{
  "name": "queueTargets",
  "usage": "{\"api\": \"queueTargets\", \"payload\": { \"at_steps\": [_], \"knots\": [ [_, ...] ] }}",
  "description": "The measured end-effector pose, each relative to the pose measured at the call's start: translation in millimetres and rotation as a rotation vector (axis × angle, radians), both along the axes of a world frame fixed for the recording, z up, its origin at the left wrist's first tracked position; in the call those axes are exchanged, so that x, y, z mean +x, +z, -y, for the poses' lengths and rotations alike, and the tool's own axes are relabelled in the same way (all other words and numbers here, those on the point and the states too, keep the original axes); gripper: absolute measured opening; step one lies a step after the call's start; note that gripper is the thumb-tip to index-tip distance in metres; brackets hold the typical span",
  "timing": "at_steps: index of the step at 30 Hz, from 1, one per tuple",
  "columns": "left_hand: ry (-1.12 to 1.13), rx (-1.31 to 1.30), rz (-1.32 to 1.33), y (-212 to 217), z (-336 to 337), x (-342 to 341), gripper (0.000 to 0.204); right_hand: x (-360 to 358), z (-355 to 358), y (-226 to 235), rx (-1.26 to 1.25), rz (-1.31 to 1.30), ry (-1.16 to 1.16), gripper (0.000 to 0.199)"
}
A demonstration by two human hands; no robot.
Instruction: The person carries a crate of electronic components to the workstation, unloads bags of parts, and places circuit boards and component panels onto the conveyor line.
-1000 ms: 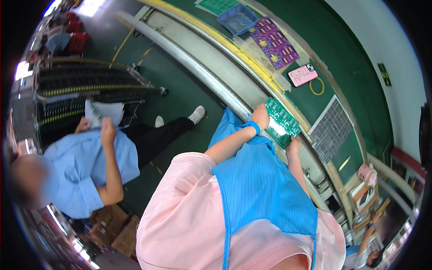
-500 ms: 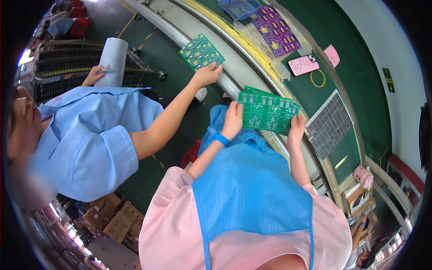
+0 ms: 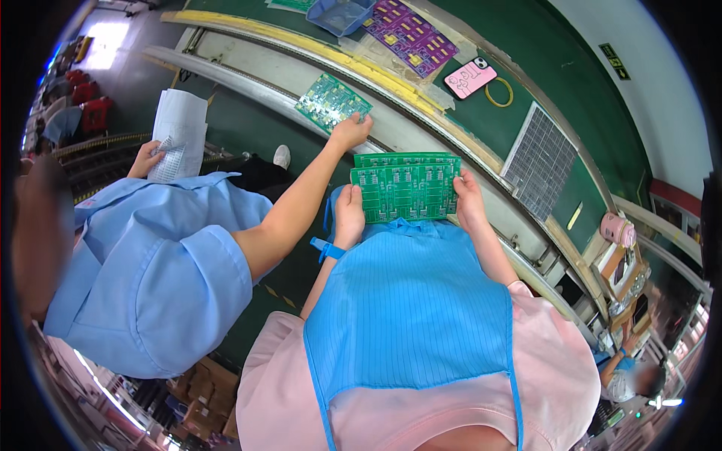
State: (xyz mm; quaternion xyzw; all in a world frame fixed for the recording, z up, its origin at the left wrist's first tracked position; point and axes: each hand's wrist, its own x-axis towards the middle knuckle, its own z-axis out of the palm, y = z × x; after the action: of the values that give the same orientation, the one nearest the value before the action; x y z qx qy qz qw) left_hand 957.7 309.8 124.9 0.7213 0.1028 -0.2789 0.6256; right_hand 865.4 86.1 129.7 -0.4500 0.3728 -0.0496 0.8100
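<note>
Two or more green circuit boards [image 3: 404, 192] are held in front of my apron, stacked with the back one showing along the top edge. My left hand [image 3: 350, 213] grips their left edge, a blue strap around its wrist. On the right edge, my right hand [image 3: 468, 197] closes with its thumb at the upper corner. To my left, a co-worker's hand [image 3: 351, 131] holds a green populated circuit board [image 3: 331, 102] above the rail of the line. That person's other hand [image 3: 145, 159] holds papers [image 3: 179, 131].
Beyond the conveyor rail [image 3: 241, 80], the green bench carries a blue bin [image 3: 340, 16], a purple board panel [image 3: 411, 36], a pink phone [image 3: 469, 78], a yellow ring [image 3: 499, 92] and a dark gridded sheet [image 3: 541, 161]. A pink cup [image 3: 617, 229] stands at the right.
The view has turned, so the bench sits differently. My boards have come lower and left, now more level and squarely facing me. The co-worker still holds the populated board.
</note>
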Motion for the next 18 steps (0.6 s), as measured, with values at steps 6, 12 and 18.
{"api": "queueTargets", "payload": {
  "at_steps": [6, 12, 18],
  "knots": [
    [-0.013, -0.052, -0.054, -6, -23, 4, 0.023, 0, -18, 4, 0.151, 0.059, 0.061, 0.023],
    [0.039, -0.209, -0.148, -19, -40, 6, 0.023, 1, -19, -6, 0.245, 0.011, 0.144, 0.025],
    [0.034, -0.357, -0.19, -17, -43, 12, 0.023, 3, -19, -10, 0.34, -0.023, 0.051, 0.025]
  ]
}}
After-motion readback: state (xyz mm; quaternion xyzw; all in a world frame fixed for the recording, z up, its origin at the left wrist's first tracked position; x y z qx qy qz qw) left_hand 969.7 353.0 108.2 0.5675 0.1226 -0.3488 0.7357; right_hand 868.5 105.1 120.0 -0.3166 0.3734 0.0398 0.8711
